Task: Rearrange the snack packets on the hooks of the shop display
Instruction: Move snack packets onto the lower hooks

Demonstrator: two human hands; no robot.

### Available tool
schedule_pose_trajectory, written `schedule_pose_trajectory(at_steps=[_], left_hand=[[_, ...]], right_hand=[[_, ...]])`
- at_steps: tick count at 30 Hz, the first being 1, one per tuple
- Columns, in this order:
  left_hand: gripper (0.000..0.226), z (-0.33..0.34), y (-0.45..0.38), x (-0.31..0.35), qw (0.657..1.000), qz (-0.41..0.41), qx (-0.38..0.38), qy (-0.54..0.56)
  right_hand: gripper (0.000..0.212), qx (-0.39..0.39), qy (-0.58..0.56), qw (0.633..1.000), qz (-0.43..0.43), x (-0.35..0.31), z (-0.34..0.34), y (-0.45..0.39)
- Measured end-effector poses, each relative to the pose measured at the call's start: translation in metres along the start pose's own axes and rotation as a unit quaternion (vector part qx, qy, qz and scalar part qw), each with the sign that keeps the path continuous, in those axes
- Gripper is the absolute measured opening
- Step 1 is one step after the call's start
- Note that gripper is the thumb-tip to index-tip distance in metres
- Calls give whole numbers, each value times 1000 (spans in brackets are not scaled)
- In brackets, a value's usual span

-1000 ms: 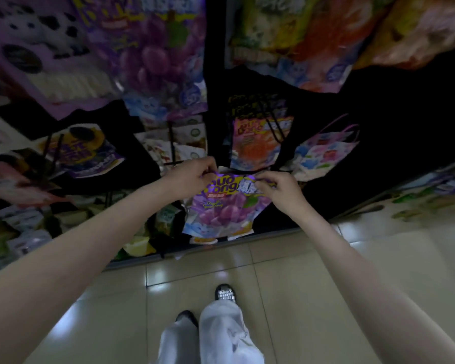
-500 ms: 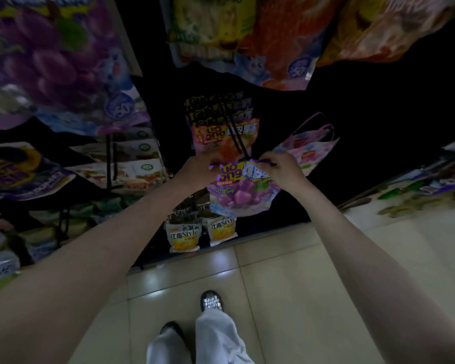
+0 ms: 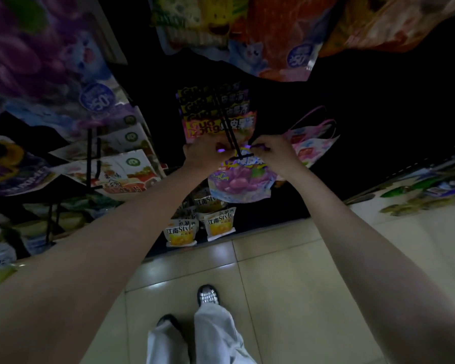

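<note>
Packet (image 3: 241, 183) hanging below both grips, hook-tip (image 3: 243, 155) between

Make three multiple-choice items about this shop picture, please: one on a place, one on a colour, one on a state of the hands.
1. Where are the yellow packets with the word Style?
A. at the foot of the display, near the floor
B. on the topmost hook
C. in the left hand

2. What colour is the fruit printed on the held packet?
A. green
B. purple
C. black

3. How is the held packet gripped?
A. by one hand only
B. by neither hand
C. by both hands at its top edge

Answers: 1 A, they stand low beside the floor tiles. 2 B, purple grapes show. 3 C, the left hand and right hand pinch its top by the black hook.
</note>
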State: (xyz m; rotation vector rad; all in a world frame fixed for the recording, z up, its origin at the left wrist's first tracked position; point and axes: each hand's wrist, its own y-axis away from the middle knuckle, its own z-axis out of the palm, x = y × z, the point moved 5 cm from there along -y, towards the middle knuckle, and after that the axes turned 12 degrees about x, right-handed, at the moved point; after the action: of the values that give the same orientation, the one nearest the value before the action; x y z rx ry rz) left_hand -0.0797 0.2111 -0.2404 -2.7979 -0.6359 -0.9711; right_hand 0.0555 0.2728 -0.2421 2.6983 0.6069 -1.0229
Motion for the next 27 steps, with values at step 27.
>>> schedule_pose_trajectory(at_steps=[27], left_hand=[[22,6,0,-8,985,-48,13,167]], right_hand=[[23,18,18,1000,-3,3,15,-14]])
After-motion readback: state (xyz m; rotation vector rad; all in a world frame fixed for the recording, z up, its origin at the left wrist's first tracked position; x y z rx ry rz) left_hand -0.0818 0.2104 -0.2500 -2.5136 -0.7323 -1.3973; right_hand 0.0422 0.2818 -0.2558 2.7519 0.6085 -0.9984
